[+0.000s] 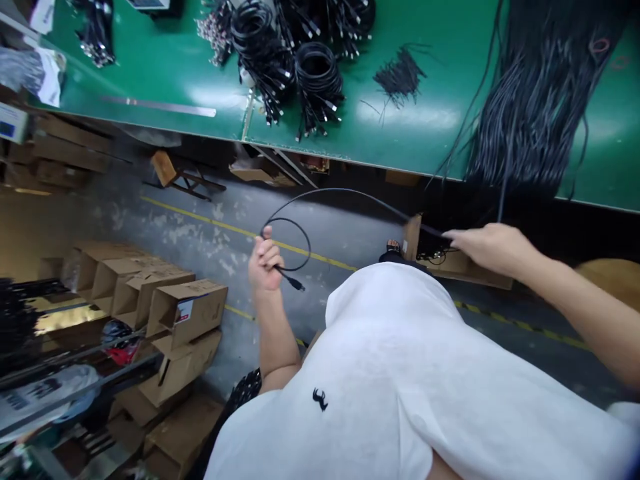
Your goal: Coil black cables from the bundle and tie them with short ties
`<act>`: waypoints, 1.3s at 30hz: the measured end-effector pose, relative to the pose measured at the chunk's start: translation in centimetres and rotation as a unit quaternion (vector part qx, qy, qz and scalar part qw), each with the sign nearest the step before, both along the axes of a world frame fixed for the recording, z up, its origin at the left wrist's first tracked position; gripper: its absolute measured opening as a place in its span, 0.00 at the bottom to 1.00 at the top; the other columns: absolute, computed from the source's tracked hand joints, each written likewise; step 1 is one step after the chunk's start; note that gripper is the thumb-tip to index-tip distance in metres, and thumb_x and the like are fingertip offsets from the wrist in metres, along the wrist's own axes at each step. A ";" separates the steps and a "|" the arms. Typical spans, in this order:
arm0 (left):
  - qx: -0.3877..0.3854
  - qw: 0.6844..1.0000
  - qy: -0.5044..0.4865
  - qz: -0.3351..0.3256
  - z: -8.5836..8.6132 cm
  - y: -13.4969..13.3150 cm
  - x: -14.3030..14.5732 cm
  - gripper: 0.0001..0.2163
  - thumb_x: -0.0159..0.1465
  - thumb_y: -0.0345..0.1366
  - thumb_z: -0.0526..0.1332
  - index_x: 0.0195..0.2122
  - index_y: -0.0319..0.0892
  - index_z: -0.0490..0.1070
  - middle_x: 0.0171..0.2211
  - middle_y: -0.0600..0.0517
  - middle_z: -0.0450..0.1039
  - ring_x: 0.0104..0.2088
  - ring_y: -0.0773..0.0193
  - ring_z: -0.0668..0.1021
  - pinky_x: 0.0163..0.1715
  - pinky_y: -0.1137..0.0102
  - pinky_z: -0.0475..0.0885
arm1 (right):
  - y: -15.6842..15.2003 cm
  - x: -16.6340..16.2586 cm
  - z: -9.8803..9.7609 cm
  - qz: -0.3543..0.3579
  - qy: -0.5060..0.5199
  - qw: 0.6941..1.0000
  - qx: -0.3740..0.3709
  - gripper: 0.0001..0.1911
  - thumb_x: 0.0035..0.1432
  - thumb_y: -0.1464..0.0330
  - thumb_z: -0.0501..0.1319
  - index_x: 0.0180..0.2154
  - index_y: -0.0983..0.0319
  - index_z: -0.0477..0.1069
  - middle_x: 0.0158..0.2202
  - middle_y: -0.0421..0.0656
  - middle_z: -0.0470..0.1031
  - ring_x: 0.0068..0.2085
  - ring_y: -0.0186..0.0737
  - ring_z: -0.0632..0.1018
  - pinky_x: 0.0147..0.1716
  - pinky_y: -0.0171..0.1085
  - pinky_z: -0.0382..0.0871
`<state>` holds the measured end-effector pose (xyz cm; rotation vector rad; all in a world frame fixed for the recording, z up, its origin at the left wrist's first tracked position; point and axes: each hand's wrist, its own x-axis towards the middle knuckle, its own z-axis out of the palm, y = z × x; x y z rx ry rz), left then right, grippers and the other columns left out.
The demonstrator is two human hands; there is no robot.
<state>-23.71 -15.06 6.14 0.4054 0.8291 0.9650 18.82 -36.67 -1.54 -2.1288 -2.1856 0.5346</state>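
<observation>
Cable workshop, long green counter (155, 70) bearing coiled black cables (317, 70), a hank of loose black strands (530, 113) and a metal ruler (175, 107), grey floor (200, 247) with a yellow line (320, 257), stacked cardboard boxes (205, 310).

Table (165, 70) bright, glare patches on top. Deep shadow under table. Floor (340, 227) beside table dimmer. Right hand (490, 247), near table edge, slightly motion-blurred. Shirt (425, 360), farther from table, bright, stretched toward frame corner.
</observation>
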 end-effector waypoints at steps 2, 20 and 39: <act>-0.013 0.991 0.104 -0.085 -1.0 -1.2 2.5 0.10 0.71 0.34 0.53 0.42 0.36 0.73 0.19 0.60 0.65 0.12 0.82 0.60 0.10 0.85 0.50 | 0.6 -4.5 2.6 0.167 0.096 0.981 0.024 0.19 0.69 0.62 0.50 0.49 0.60 0.77 0.35 0.47 0.81 0.31 0.40 0.77 0.32 0.38 0.61; -0.125 0.955 0.041 -0.265 -1.1 -8.4 9.8 0.11 0.70 0.33 0.55 0.33 0.36 0.73 0.17 0.60 0.54 0.14 0.79 0.56 0.12 0.84 0.53 | 10.5 -3.6 1.5 -0.104 0.413 0.905 0.026 0.22 0.60 0.50 0.57 0.37 0.60 0.78 0.27 0.40 0.73 0.30 0.36 0.70 0.33 0.37 0.61; -0.029 0.986 0.145 -0.072 0.8 -4.1 7.0 0.08 0.71 0.32 0.53 0.39 0.40 0.71 0.23 0.58 0.66 0.18 0.80 0.68 0.17 0.85 0.61 | -2.5 -2.6 -2.4 0.105 0.149 0.981 -0.063 0.18 0.66 0.62 0.50 0.41 0.55 0.79 0.38 0.49 0.81 0.35 0.49 0.79 0.33 0.42 0.65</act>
